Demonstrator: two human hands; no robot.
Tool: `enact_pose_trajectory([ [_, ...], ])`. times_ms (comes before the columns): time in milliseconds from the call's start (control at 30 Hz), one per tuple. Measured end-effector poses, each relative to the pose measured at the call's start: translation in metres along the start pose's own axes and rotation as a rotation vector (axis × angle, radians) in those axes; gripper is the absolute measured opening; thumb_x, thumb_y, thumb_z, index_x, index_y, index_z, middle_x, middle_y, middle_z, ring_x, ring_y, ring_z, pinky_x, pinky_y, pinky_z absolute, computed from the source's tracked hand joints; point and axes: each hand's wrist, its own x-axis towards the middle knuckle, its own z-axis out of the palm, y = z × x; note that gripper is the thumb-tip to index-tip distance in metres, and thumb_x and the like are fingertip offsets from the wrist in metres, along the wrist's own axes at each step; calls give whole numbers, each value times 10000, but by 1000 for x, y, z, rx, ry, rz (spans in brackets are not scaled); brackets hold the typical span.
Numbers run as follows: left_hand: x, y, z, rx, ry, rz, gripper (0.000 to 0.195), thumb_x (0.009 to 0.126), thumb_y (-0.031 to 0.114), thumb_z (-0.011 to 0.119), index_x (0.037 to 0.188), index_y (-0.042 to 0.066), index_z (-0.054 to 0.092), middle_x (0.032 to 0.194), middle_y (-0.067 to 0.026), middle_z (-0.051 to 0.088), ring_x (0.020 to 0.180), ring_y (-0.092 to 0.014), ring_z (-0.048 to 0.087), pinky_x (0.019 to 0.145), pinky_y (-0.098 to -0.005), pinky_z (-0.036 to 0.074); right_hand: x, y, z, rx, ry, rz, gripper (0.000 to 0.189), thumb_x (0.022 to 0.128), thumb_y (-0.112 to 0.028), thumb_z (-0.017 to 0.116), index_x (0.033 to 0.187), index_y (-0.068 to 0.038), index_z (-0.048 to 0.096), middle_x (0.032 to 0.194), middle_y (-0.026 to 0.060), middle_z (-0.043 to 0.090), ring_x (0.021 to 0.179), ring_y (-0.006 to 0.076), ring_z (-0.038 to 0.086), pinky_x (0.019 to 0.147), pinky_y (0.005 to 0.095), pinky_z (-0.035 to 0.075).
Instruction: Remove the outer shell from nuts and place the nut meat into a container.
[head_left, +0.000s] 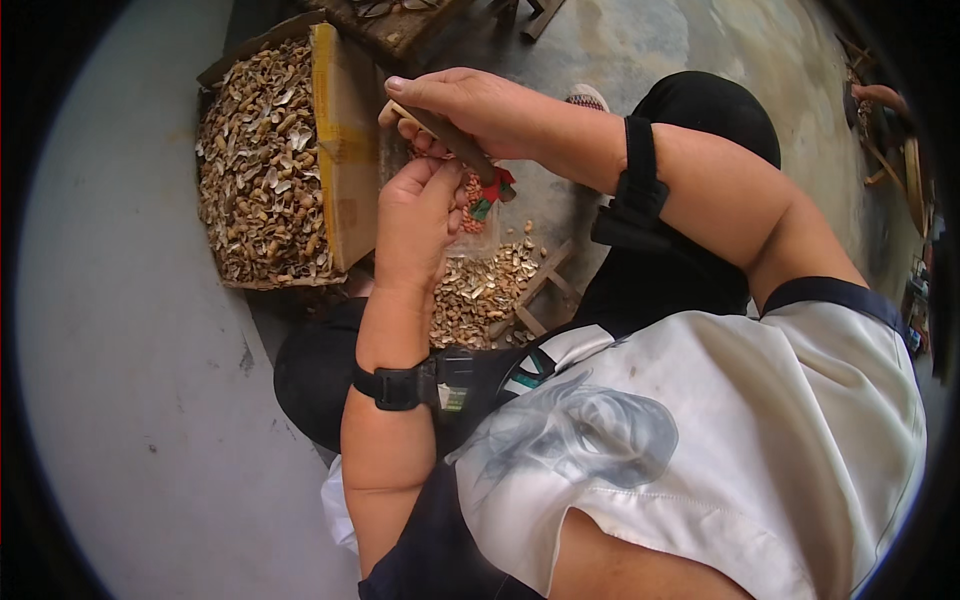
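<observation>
My right hand (469, 105) grips a wooden tool (454, 141) that looks like a pair of sticks, with red and green cloth (491, 196) wrapped round its lower end. Close below it, my left hand (421, 195) has its fingers curled in beside the tool; whatever lies between those fingertips is hidden. Under both hands is a clear plastic tray (476, 244) holding shelled reddish peanuts (472, 214), partly covered by the hands and the cloth. Unshelled peanuts and shells (480, 300) lie in a pile between the tray and my lap.
A cardboard box (349, 150) with yellow tape, full of peanut shells (262, 165), stands at the left. A wooden frame (544, 289) lies beside the peanut pile. Part of a wooden stool or table (397, 34) shows at the top. Another person's hand (881, 96) appears at the right edge.
</observation>
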Motion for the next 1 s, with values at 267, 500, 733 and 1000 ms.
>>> enact_pose_trajectory([
  [267, -14, 1, -1, 754, -42, 444, 114, 865, 79, 568, 811, -20, 579, 693, -106, 557, 662, -197, 572, 635, -308, 444, 6, 15, -7, 265, 28, 115, 349, 959, -306, 497, 938, 29, 591, 726, 10, 535, 599, 83, 475, 521, 208, 418],
  [500, -20, -2, -2, 924, -115, 691, 78, 855, 56, 578, 819, -14, 585, 728, -117, 569, 649, -235, 526, 607, -300, 427, 7, 17, -2, 271, 8, 118, 308, 961, -270, 498, 920, 22, 587, 700, -15, 511, 582, 51, 444, 491, 176, 397],
  [733, -24, 1, -18, 162, -15, 30, 182, 934, 162, 529, 879, -3, 582, 711, -27, 551, 550, -106, 458, 464, -177, 334, 6, 6, 5, 223, 24, 121, 331, 965, -317, 481, 1047, -8, 570, 713, -27, 496, 541, 37, 408, 448, 180, 353],
  [1000, -12, 10, -44, -511, 57, 27, 296, 966, 267, 444, 949, 0, 569, 846, -105, 597, 663, -145, 510, 418, -180, 327, -13, 7, 4, -198, -149, 51, 344, 958, -318, 494, 1005, -2, 622, 675, -46, 468, 499, 17, 357, 430, 185, 272],
])
